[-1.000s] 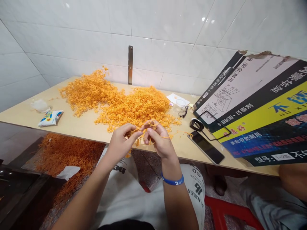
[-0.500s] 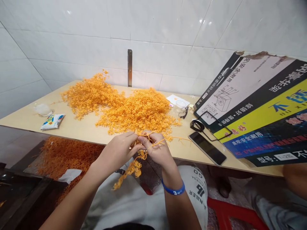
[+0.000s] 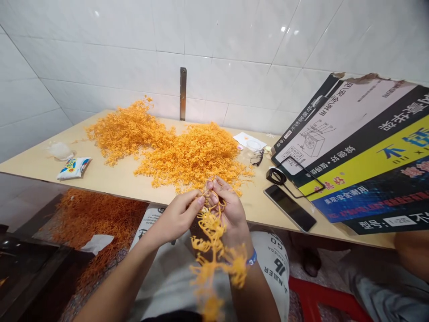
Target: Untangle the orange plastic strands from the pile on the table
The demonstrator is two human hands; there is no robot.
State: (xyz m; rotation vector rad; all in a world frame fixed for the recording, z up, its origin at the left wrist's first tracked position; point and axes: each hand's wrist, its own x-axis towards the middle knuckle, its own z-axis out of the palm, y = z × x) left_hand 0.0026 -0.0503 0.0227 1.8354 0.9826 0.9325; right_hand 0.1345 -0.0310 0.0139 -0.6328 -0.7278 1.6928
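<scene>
Nearest us, an orange sprig (image 3: 209, 228) dangles on the near side of the orange pile (image 3: 197, 154), its upper end between our hands. Our left hand (image 3: 179, 214), nearly closed, pinches a thin strand between thumb and forefinger; our right hand (image 3: 229, 203), fingers curled, nips the stems against its thumb. On the bench (image 3: 107, 181) we see a phone (image 3: 290, 207) right of the pile and a white packet (image 3: 74, 168) left of it. Beyond the pile, a metal strip (image 3: 182, 94) stands upright.

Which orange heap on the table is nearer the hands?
The right heap, just beyond the left hand and right hand; the left heap lies farther off.
</scene>
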